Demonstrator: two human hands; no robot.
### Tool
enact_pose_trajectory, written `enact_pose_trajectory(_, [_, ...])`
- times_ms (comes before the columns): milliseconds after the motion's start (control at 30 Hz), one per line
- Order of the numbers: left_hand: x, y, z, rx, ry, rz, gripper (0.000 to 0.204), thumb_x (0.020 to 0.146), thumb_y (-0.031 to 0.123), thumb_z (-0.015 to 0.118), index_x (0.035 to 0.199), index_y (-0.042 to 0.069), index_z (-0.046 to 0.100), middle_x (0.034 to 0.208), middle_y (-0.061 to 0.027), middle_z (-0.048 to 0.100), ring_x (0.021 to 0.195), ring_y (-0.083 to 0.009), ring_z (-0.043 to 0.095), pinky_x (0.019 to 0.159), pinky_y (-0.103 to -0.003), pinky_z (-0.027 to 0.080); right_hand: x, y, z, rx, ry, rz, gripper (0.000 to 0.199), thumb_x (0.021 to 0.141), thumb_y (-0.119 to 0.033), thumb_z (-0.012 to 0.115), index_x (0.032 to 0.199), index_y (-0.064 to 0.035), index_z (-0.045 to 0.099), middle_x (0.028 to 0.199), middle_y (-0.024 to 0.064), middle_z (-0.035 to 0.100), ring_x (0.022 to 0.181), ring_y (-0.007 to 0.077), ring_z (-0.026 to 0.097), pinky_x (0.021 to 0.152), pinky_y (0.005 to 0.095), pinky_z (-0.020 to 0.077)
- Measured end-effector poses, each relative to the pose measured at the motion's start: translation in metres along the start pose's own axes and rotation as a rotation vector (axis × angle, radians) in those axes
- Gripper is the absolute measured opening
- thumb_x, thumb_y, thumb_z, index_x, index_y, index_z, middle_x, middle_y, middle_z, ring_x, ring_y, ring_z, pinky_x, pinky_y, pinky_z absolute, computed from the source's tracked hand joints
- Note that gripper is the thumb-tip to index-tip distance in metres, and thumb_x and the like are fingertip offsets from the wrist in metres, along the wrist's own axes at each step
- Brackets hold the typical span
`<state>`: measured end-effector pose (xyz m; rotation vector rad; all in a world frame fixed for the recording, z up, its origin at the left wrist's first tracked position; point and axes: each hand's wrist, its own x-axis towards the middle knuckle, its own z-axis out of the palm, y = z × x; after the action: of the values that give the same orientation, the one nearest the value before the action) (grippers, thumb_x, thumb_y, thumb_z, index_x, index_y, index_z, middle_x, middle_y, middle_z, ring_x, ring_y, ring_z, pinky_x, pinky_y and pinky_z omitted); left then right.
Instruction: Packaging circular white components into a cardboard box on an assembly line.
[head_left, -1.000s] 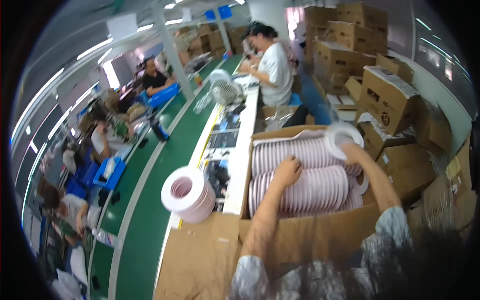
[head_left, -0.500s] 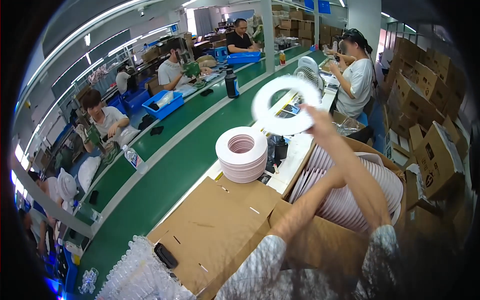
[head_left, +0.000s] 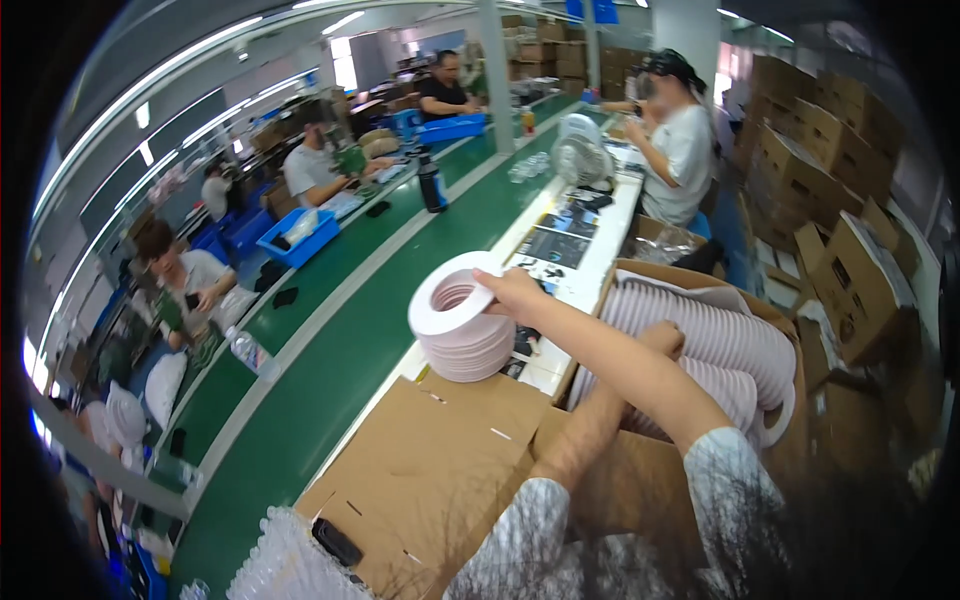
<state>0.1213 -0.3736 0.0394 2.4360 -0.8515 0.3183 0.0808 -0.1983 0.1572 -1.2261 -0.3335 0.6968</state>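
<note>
My right hand grips the edge of a flat white ring, thumb on top. This ring lies slightly tilted over a stack of like rings on the bench. To the right, a cardboard box holds rows of white rings standing on edge. My left hand is at those rings, its arm crossing beneath my right forearm. Its fingers look curled in, and what they may hold is hidden.
A flat cardboard piece covers the near bench, with a black object and clear plastic parts beside it. Beyond are a green conveyor, a white fan and a black bottle. Co-workers sit along both sides.
My right hand has brought the ring down and left, from the air onto the stack. My left hand now shows at the rings in the box. The whole view has shifted a little.
</note>
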Motion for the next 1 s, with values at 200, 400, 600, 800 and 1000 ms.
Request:
enact_pose_trajectory(200, [0.011,-0.013,0.018,-0.025,0.265,0.216,0.015,0.079,0.017,0.063,0.082,0.004,0.071,0.09,-0.0165,0.064,0.088,-0.0358,0.06,0.079,-0.044,0.05,0.002,-0.026,-0.05,-1.304,0.174,-0.489,0.036,0.075,-0.03,0.064,0.085,0.0044,0.069,0.082,0.0253,0.067,0.085,0.0364,0.068,0.076,0.041,0.0549])
enact_pose_trajectory(400, [0.002,-0.018,-0.005,-0.061,0.016,0.082,0.014,0.076,0.014,0.06,0.078,0.004,0.069,0.087,-0.0187,0.065,0.089,-0.0378,0.059,0.083,-0.046,0.048,-0.14,-0.117,-0.161,-1.404,0.195,-0.52,0.03,0.082,-0.027,0.061,0.098,-0.0023,0.07,0.085,0.0172,0.07,0.079,0.0302,0.069,0.074,0.0384,0.0537])
enact_pose_trajectory(600, [0.003,-0.003,-0.002,-0.095,0.017,0.157,0.013,0.076,0.014,0.06,0.078,0.005,0.07,0.083,-0.0172,0.063,0.085,-0.0369,0.058,0.078,-0.045,0.048,-0.297,-0.025,-0.354,-1.266,0.909,0.226,0.034,0.084,-0.026,0.057,0.097,0.0042,0.065,0.094,0.0279,0.065,0.092,0.0374,0.064,0.082,0.0439,0.0495])
enact_pose_trajectory(800, [-0.002,0.005,-0.006,-0.128,0.009,0.111,0.013,0.077,0.012,0.06,0.082,0.004,0.07,0.086,-0.0157,0.065,0.09,-0.0361,0.058,0.082,-0.043,0.048,-0.336,0.073,-0.406,-0.071,0.78,0.351,0.037,0.095,-0.026,0.057,0.12,0.0007,0.058,0.115,0.0146,0.064,0.102,0.0301,0.062,0.085,0.0479,0.0521])
enact_pose_trajectory(1000, [0.001,0.004,-0.001,-0.114,-0.027,0.09,0.016,0.077,0.012,0.061,0.087,0.004,0.071,0.091,-0.0146,0.066,0.094,-0.0345,0.059,0.085,-0.041,0.048,-0.35,0.06,-0.411,-0.161,0.771,0.352,0.036,0.093,-0.023,0.061,0.115,0.0056,0.059,0.109,0.0178,0.065,0.099,0.029,0.064,0.086,0.0466,0.0533])
